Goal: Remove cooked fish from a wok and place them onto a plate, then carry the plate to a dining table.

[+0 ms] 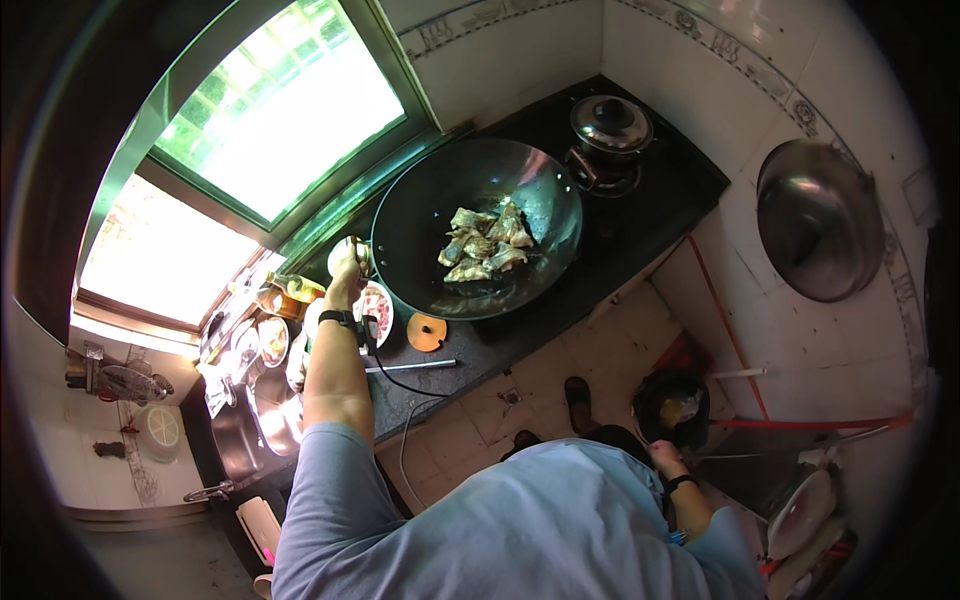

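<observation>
A large dark wok sits on the black stove, with several browned fish pieces in its bottom. At the wok's left edge is my left hand, its fingers on or against a round white container. The wok's riveted handle side is also there, and which of the two my fingers grip is hard to tell. My right hand hangs low by my side, fingers curled, near a black-lined waste bin. Whether anything is in it cannot be seen.
Below my left forearm sit a bowl of raw meat, an orange round lid and a white stick. Bottles and a steel sink lie left. A lidded pot stands behind right; a large wok lid hangs on the wall.
</observation>
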The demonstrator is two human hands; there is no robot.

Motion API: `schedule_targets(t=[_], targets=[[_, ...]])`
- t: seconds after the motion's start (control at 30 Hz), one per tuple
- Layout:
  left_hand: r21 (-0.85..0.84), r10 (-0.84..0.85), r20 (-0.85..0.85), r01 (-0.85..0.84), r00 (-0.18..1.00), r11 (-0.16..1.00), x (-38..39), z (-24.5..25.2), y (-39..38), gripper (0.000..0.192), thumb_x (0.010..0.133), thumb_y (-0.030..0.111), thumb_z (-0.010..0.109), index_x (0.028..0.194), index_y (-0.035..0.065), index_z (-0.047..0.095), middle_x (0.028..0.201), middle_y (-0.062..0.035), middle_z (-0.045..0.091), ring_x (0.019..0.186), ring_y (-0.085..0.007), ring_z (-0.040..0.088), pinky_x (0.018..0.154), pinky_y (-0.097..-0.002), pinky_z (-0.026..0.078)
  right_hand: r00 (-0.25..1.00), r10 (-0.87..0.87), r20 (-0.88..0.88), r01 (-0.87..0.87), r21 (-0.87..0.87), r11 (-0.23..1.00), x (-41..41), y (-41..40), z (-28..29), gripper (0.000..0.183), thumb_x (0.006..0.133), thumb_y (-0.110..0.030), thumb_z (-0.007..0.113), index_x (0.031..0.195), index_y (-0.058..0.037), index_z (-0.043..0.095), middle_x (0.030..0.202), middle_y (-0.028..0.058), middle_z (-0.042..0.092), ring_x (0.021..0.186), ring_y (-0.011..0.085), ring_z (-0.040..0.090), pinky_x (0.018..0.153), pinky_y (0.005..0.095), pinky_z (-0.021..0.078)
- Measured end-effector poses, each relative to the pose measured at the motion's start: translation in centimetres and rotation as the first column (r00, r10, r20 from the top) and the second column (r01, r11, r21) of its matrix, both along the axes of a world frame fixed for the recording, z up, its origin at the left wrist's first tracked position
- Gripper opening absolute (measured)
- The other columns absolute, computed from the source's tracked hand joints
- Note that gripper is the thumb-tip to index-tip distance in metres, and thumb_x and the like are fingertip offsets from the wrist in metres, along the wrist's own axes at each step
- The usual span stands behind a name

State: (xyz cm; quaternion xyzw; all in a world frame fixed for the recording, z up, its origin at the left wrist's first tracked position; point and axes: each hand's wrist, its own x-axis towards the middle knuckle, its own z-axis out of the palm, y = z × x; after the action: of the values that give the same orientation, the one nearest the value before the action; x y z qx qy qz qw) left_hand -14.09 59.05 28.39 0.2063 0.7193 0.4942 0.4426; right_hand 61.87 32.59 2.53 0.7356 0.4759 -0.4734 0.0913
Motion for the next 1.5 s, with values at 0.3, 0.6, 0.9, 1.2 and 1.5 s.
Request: schedule_targets(t=[0.3,0.6,0.9,1.2,1.5], targets=[[-0.038,0.073,0.007,-0.073,0.997,0.997,-5.0,-3.3,0.0,0.050,0.102,0.054,0.044,0.066,0.0203,0.047,0.051,0.0060,0.040,0.041,-0.0090,0.037,0.039,-0.0256,0.025,0.997,0.081,0.009,-0.082,0.102,0.991,1.1,-0.2,-2.6,0.024,0.088,-0.026,0.062,0.090,-0.0038,0.073,0.079,0.0125,0.070,0.069,0.0231,0.067,0.066,0.0370,0.0539],[-0.039,-0.179,-0.210,0.175,0.961,0.984,-5.3,-3.4,1.0,0.060,0.098,0.065,0.041,0.062,0.0176,0.048,0.051,0.0023,0.043,0.043,-0.0125,0.040,0.041,-0.0297,0.026,0.998,-0.066,-0.024,0.069,0.112,0.991,0.6,0.0,0.6,0.020,0.085,-0.021,0.066,0.093,-0.0054,0.074,0.089,0.0123,0.073,0.081,0.0236,0.069,0.075,0.0372,0.0543],[-0.072,0.004,-0.521,-0.048,0.853,0.996,-7.2,-6.7,1.6,0.060,0.096,0.060,0.050,0.099,0.0036,0.069,0.076,-0.0106,0.065,0.065,-0.0201,0.061,0.056,-0.0349,0.046,0.987,-0.160,-0.031,0.161,0.069,0.984,-0.5,-0.5,3.6,0.020,0.086,-0.022,0.065,0.088,-0.0053,0.075,0.078,0.0109,0.072,0.068,0.0217,0.069,0.068,0.0365,0.0557],[0.065,0.057,-0.461,-0.031,0.886,0.997,-8.1,-7.3,-1.5,0.048,0.101,0.045,0.043,0.107,0.0044,0.068,0.087,-0.0071,0.067,0.072,-0.0197,0.064,0.065,-0.0351,0.049,0.996,-0.039,-0.082,0.042,0.044,0.998,0.4,0.3,-0.2,0.021,0.086,-0.023,0.065,0.085,-0.0040,0.073,0.077,0.0120,0.070,0.067,0.0216,0.068,0.065,0.0368,0.0541],[0.231,0.501,-0.191,-0.458,0.844,0.859,1.0,-2.0,-10.0,0.050,0.100,0.045,0.050,0.110,-0.0031,0.054,0.088,-0.0099,0.062,0.068,-0.0152,0.056,0.063,-0.0299,0.047,0.994,0.080,-0.073,-0.072,0.099,0.992,-1.0,1.5,-2.0,0.020,0.083,-0.018,0.057,0.081,-0.0056,0.072,0.074,0.0087,0.068,0.067,0.0188,0.063,0.062,0.0371,0.0507]])
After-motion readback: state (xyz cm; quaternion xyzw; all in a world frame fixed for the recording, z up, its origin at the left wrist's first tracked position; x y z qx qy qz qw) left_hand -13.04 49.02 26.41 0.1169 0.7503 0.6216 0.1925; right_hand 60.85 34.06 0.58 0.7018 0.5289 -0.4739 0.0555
